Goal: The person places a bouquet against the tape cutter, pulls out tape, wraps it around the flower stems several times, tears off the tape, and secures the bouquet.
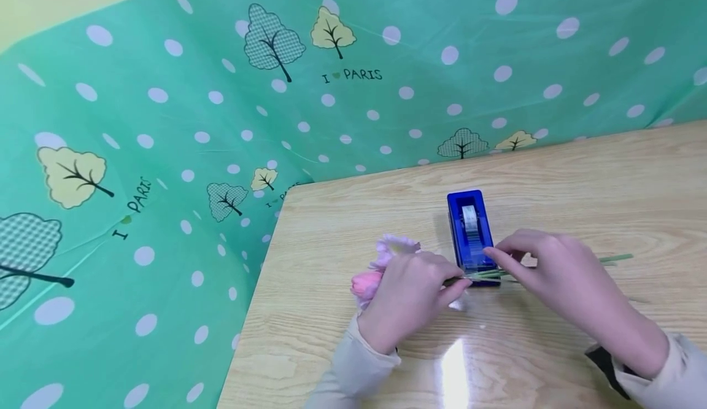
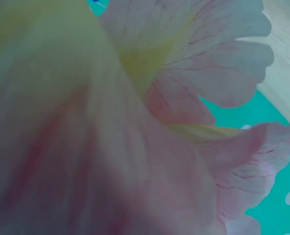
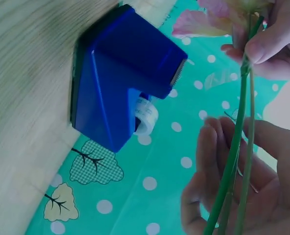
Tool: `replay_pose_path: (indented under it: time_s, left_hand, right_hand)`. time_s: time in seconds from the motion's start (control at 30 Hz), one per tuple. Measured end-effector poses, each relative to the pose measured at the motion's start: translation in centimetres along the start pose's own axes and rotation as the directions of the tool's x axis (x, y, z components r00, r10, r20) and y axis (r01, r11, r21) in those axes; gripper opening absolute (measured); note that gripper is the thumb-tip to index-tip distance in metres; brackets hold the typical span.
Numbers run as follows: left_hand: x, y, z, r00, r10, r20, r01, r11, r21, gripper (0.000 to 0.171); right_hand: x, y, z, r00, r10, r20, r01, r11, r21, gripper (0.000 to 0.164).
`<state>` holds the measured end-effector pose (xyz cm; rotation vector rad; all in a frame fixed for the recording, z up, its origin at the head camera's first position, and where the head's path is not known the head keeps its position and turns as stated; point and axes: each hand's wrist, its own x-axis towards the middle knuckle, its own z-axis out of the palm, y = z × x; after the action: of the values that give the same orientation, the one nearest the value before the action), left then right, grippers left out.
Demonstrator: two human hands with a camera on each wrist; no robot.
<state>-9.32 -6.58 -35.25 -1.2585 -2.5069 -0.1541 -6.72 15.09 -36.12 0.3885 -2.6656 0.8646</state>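
While my left hand (image 1: pixel 411 292) pinches the stems (image 3: pixel 239 120), they run lengthwise rightward past my loose-fingered right hand (image 1: pixel 558 274), dispenser (image 3: pixel 115 81) just beyond.

A large blurred pink petal (image 2: pixel 135 171) is filling the left and lower middle of the frame, yellowing toward upper left. Red-veined, scalloped petals (image 2: pixel 228 68) are spreading at top center and right. White-dotted turquoise cloth (image 2: pixel 274 210) is showing at lower right, a wood-grained surface (image 2: pixel 284 58) at upper right.
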Motion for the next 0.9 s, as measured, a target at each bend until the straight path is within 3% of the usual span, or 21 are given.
replay_pose_path:
  time_s: [0.07, 0.2, 0.27, 0.4, 0.47, 0.53, 0.63, 0.77, 0.9]
  left_hand:
    - [-0.1, -0.4, -0.2, 1.0, -0.019, -0.003, 0.019, 1.0, -0.001, 0.015]
    - [-0.3, -1.0, -0.6, 0.998, -0.066, -0.007, 0.065, 0.997, -0.034, 0.016]
    - [-0.3, -1.3, -0.7, 0.996, -0.086, -0.011, 0.086, 0.995, -0.058, 0.016]
    - [-0.5, -1.7, -1.0, 0.994, -0.11, -0.025, 0.108, 0.99, -0.089, 0.016]
    - [-0.6, -1.8, -1.2, 0.992, -0.122, -0.036, 0.118, 0.988, -0.101, 0.016]
    - [-0.6, -2.0, -1.4, 0.989, -0.14, -0.049, 0.134, 0.984, -0.119, 0.017]
    - [-0.7, -2.4, -1.8, 0.984, -0.168, -0.066, 0.156, 0.975, -0.161, 0.017]
    - [-0.8, -2.7, -2.2, 0.98, -0.188, -0.072, 0.169, 0.963, -0.211, 0.017]
    - [-0.9, -2.9, -2.7, 0.981, -0.182, -0.06, 0.162, 0.954, -0.251, 0.018]
  right_hand:
    - [0.0, -0.3, 0.1, 0.993, -0.084, -0.082, 0.086, 0.996, 0.021, 0.004]
    - [0.1, -0.7, 0.4, 0.948, -0.253, -0.194, 0.272, 0.959, 0.08, 0.014]
    - [0.1, -0.9, 0.7, 0.916, -0.319, -0.243, 0.355, 0.927, 0.119, 0.006]
    - [0.0, -1.4, 1.0, 0.867, -0.399, -0.299, 0.467, 0.86, 0.206, 0.027]
    - [0.0, -1.5, 1.2, 0.85, -0.435, -0.298, 0.509, 0.825, 0.247, 0.025]
    - [-0.1, -1.4, 1.5, 0.852, -0.456, -0.259, 0.517, 0.811, 0.273, 0.012]
    - [-0.3, -1.4, 1.9, 0.886, -0.439, -0.15, 0.464, 0.845, 0.267, 0.006]
    - [-0.1, -1.7, 2.4, 0.948, -0.318, 0.011, 0.307, 0.923, 0.232, 0.009]
    - [0.9, -2.0, 2.6, 0.979, -0.176, 0.099, 0.141, 0.948, 0.285, 0.011]
